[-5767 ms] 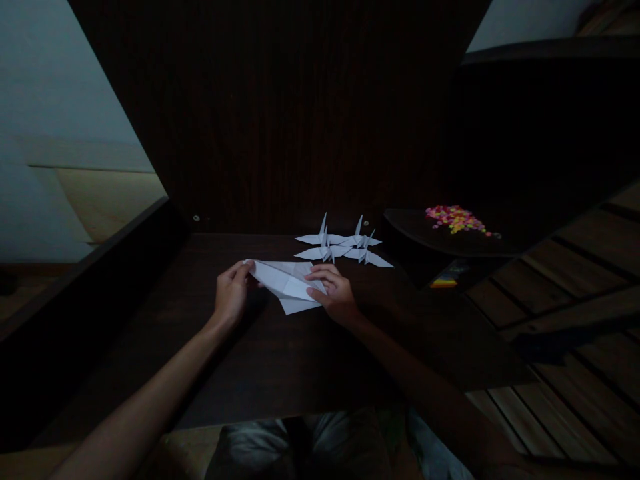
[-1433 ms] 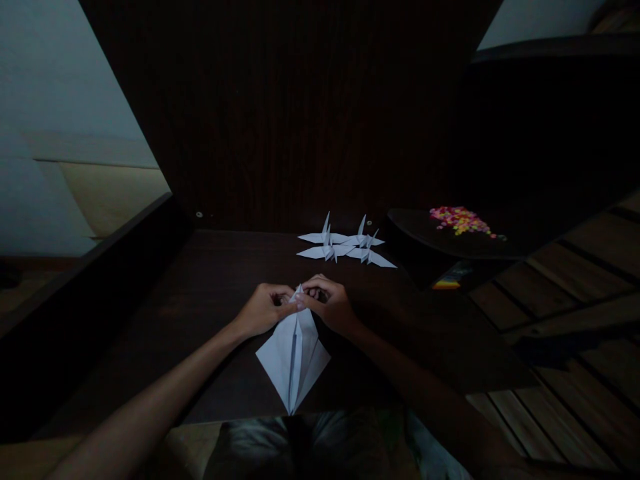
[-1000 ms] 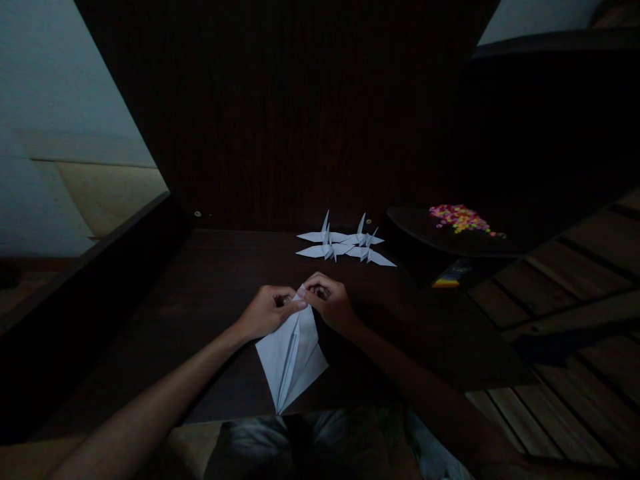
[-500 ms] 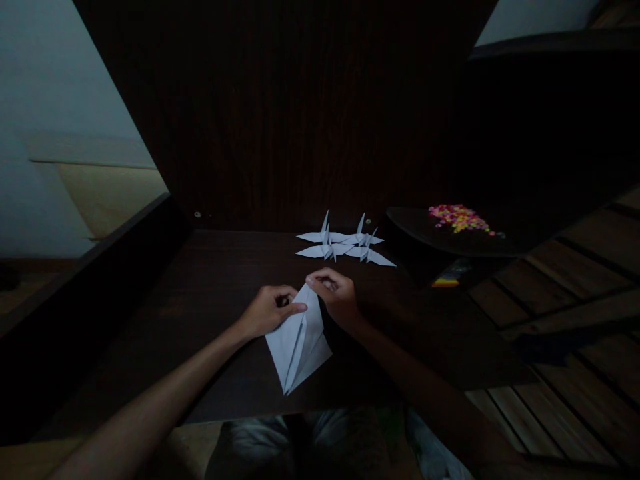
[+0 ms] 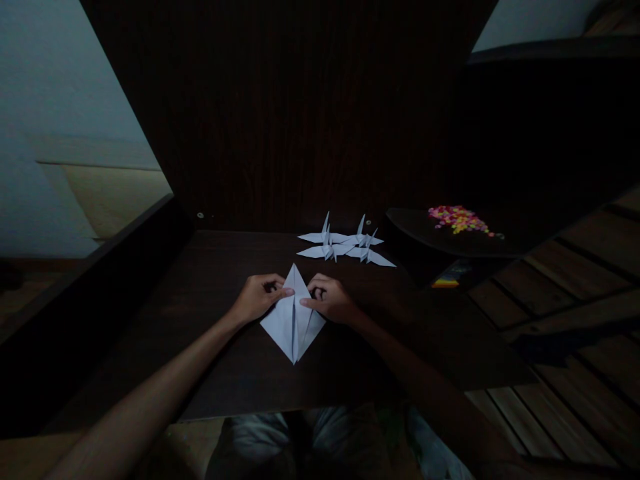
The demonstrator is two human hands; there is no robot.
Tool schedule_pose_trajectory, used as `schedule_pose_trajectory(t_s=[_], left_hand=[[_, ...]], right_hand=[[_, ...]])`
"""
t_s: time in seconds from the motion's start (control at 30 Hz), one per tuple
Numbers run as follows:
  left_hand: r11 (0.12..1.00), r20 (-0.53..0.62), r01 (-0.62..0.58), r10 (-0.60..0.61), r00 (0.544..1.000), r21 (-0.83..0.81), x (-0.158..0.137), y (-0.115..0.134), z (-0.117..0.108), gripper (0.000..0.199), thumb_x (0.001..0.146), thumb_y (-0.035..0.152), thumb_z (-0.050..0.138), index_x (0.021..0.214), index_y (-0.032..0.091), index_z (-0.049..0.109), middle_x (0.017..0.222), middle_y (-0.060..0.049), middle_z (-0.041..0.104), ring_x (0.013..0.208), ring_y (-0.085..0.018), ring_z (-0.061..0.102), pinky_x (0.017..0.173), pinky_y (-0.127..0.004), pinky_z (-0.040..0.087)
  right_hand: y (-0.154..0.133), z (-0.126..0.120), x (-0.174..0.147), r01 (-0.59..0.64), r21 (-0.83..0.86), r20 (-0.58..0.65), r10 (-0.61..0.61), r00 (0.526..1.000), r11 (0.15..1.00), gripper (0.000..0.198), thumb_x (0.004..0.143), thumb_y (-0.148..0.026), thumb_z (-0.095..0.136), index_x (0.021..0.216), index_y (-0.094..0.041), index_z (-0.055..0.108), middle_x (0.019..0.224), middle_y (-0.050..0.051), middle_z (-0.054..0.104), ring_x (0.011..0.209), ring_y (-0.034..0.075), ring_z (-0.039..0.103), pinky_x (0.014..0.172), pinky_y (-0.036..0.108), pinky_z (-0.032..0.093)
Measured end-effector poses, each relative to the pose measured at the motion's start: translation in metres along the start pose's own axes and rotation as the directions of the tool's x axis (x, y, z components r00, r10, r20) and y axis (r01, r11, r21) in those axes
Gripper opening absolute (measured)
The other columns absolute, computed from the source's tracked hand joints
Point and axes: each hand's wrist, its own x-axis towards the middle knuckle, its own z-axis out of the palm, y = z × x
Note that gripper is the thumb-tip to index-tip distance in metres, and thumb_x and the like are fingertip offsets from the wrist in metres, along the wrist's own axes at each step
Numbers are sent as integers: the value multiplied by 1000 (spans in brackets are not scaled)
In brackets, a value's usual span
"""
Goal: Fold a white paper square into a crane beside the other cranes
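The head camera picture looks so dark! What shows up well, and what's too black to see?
Head view: dim all over; the folded white paper and paper cranes stand out pale against the dark desk; the right forearm looks darker than the left forearm; the area above the colourful bits is almost black, hiding detail; those bits look bright but too small to name.

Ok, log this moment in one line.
left grip: folded white paper; right grip: same paper; paper cranes: beyond, on table; colourful pile: right-hand shelf

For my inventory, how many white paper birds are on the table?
4, clustered: back-left bird, back-right bird, front-left bird, front-right bird. Their overlap hides parts.
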Motion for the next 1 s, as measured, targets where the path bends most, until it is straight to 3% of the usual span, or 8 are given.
schedule_pose_trajectory(t_s=[0.13,0.3,0.47,0.67,0.87,1.0], left_hand=[[996,176,-76,65,982,56,1,-3,-8,22,72,36,71,75,14,67,67,2,57,62,-11,50,58,-22,40],[968,272,-186,135,953,170,2,-2,-13,23,71,37,71,70,15,64,70,0,54,67,-13,49,62,-24,40],[937,279,-240,166,946,254,1,-4,-9,22,72,38,71,73,16,64,72,-1,58,71,-16,51,67,-27,41],[912,241,-247,172,955,327,1,-6,-7,29,75,39,69,62,16,56,64,1,52,67,-15,49,62,-26,37],[922,349,-290,191,917,258,0,-2,-16,20,77,36,67,72,16,63,74,-1,59,75,-16,52,67,-25,39],[926,325,-278,189,927,257,0,-1,-14,20,78,33,64,67,16,60,71,-1,57,73,-15,52,66,-26,39]], right_hand=[[0,3,0,37,-112,-1,-37,999,993,11,71,-17,71,66,-14,62,68,-3,50,55,7,42,52,21,33],[-1,9,-1,81,-173,13,-80,997,982,10,74,-16,68,68,-14,61,68,-2,51,56,8,43,54,21,34],[4,9,-1,75,-185,14,-74,997,980,14,75,-18,68,66,-15,59,65,-3,49,54,8,43,53,21,34],[5,-2,1,55,-167,134,-33,990,984,16,68,-22,75,69,-14,62,67,-3,51,58,9,47,54,21,35],[4,-1,1,53,-184,118,-31,992,982,16,67,-17,76,64,-14,60,65,-3,50,56,8,44,53,21,33],[4,0,1,37,-174,110,-18,994,984,16,67,-17,75,63,-14,59,65,-3,49,56,8,45,53,21,33]])
